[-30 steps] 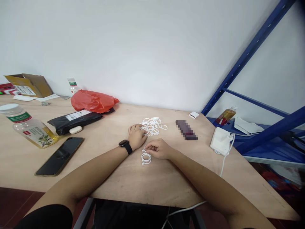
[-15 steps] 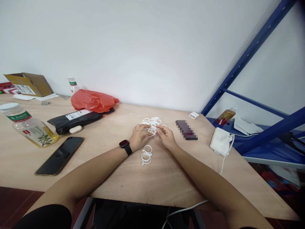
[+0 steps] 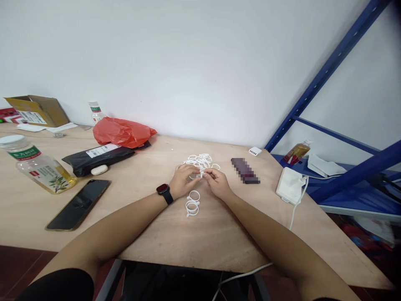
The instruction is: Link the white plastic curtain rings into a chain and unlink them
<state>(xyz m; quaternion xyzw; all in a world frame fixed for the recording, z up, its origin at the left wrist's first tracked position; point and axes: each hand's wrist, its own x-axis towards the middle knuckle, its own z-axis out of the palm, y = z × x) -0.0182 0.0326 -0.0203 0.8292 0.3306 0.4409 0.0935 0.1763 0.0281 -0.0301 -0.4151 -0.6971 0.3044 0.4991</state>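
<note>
My left hand (image 3: pixel 184 180), with a black watch at the wrist, is closed in a pinch on a small white plastic ring (image 3: pixel 201 173). From the other side, the thumb and fingers of my right hand (image 3: pixel 217 182) pinch the same piece, and the fingertips hide most of it. Just beyond both hands lies a loose pile of similar white rings (image 3: pixel 205 158), partly covered by my left fingers. Nearer to me, between my forearms, a few joined or overlapping white rings (image 3: pixel 192 207) with small tabs rest on the wooden table (image 3: pixel 200 242).
To the left are a phone (image 3: pixel 78 205), a drink bottle (image 3: pixel 40 167), a black parcel (image 3: pixel 100 159), a white earbud case (image 3: pixel 99 170) and a red plastic bag (image 3: pixel 123 131). On the right sit a pixelated dark item (image 3: pixel 245 170), a white power strip (image 3: pixel 290 186) with its cable, and blue shelving (image 3: pixel 332 58).
Both hands have drawn slightly closer to me, fingertips now together on one white ring. More of the pile behind shows, including a ring at its right. The nearer rings have not moved.
</note>
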